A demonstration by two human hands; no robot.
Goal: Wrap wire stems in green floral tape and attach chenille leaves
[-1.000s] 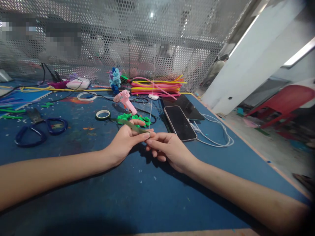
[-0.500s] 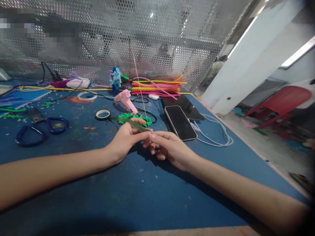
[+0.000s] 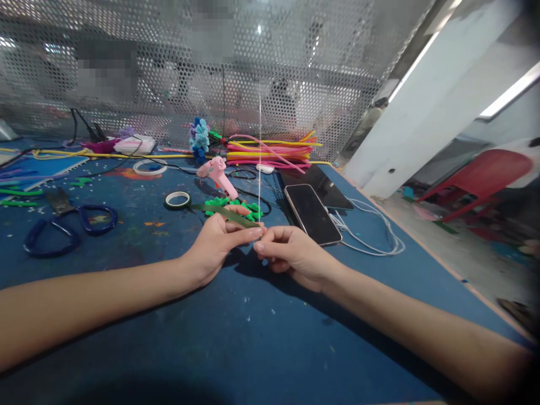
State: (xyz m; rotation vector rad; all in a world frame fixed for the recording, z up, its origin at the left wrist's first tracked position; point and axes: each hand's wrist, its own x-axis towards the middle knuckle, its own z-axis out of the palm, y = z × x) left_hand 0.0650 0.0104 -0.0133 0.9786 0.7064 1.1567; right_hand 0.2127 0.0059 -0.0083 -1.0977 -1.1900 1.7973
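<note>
Blue tabletop, paint-flecked, fronts perforated metal mesh. Left hand pinches flat green tape beside upright thin white wire; right hand grips its lower end.

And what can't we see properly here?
Head view:
Thin white stick, bottom end: fingers cover it.
Whether the right hand pinches anything: fingers hide it.
Green fuzzy pieces, partly: behind left hand.
Things beyond the mesh: blurred, holes too small.
Left forearm: edge cuts it.
</note>
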